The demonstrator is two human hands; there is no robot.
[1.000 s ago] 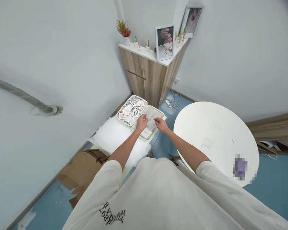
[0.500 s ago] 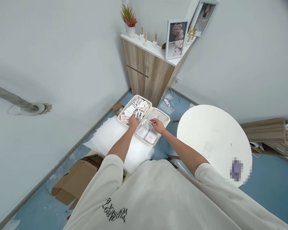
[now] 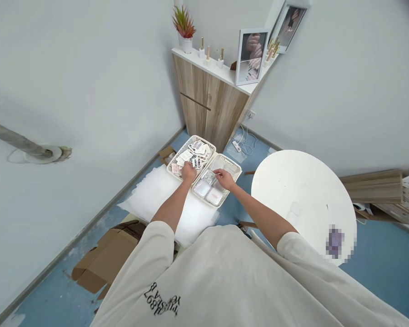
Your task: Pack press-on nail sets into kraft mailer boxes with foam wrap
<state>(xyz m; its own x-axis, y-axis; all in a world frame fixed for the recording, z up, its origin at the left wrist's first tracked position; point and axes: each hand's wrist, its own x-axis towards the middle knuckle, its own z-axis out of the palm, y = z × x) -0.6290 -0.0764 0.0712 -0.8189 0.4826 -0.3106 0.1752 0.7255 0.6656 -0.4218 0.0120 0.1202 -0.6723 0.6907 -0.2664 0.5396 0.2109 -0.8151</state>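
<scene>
Two white perforated plastic baskets sit side by side in front of me. The left basket (image 3: 171,158) holds a heap of small printed cards (image 3: 185,155), and the right basket (image 3: 237,171) holds several flat, clear plastic cases (image 3: 202,187). Over the near edge of the left basket, my left hand (image 3: 189,172) is closed on a small printed card with dark patterns (image 3: 197,162). My right hand (image 3: 224,178) reaches over the right basket, its thumb and finger pinching the edge of a small clear case (image 3: 209,176); the exact contact is too small to make out.
White padded sheets (image 3: 153,186) lie stacked under the baskets. A flattened cardboard box (image 3: 102,256) is on the floor at left. To the right stands a round white table (image 3: 300,177). Behind is a wooden cabinet (image 3: 204,97); a power strip (image 3: 236,146) with cables lies beside it.
Both hands stay almost in place over the baskets. My left hand has shifted very slightly left, and the view has tilted a little.
</scene>
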